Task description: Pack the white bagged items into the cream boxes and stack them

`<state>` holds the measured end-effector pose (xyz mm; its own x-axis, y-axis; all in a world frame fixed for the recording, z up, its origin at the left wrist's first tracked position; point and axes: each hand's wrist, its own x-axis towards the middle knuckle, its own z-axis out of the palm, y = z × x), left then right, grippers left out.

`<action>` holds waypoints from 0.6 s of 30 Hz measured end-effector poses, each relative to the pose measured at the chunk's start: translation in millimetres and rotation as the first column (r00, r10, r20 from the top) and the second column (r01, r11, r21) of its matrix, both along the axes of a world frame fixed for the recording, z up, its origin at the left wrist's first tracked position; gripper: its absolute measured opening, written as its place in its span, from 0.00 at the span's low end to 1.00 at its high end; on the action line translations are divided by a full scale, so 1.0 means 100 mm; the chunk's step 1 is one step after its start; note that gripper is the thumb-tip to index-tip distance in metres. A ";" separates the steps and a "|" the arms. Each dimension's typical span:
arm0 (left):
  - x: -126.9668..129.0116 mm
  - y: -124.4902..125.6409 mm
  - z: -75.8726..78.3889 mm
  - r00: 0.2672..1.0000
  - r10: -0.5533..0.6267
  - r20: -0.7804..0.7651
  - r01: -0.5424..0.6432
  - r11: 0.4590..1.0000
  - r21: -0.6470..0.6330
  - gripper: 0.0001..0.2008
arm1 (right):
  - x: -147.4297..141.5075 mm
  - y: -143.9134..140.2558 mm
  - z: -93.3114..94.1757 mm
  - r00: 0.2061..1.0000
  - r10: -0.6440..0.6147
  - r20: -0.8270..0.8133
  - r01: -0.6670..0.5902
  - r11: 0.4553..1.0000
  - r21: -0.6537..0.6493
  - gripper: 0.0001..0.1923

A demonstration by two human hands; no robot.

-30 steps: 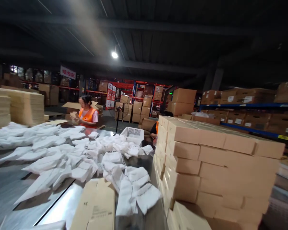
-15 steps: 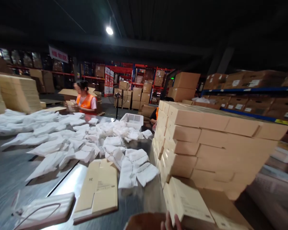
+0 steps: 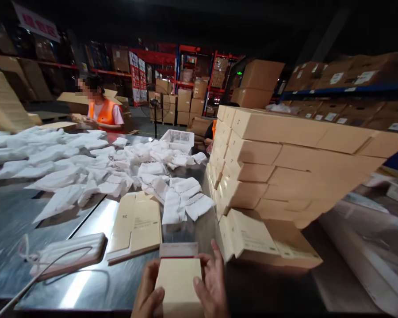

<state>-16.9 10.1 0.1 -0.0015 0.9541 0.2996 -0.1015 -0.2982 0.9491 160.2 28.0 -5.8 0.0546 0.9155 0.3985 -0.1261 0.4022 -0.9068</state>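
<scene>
Lower frame edge cuts off both hands at the wrist: left hand, right hand. Small tan box between them runs out of frame at the bottom; its underside hidden. Print on flat carton too small to read. Co-worker face blurred, lower body hidden behind table. Box stack smeared by motion at right

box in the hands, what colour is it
Plain tan cardboard; the small box sits between the left hand and right hand, shown in the head view.
</scene>
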 end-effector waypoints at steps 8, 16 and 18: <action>-0.02 -0.07 0.12 0.979 0.054 -0.195 -0.024 0.988 0.155 0.27 | 0.09 0.16 0.51 0.914 -0.238 0.329 0.187 0.966 0.180 0.29; 0.19 -0.19 0.44 0.932 0.155 -0.328 -0.075 0.967 0.245 0.22 | -0.17 0.05 1.33 0.644 -0.403 0.650 -0.196 0.734 0.650 0.15; 0.19 -0.21 0.48 0.916 0.159 -0.368 -0.069 0.966 0.248 0.22 | -0.24 0.05 1.31 0.660 -0.457 0.596 -0.113 0.725 0.680 0.17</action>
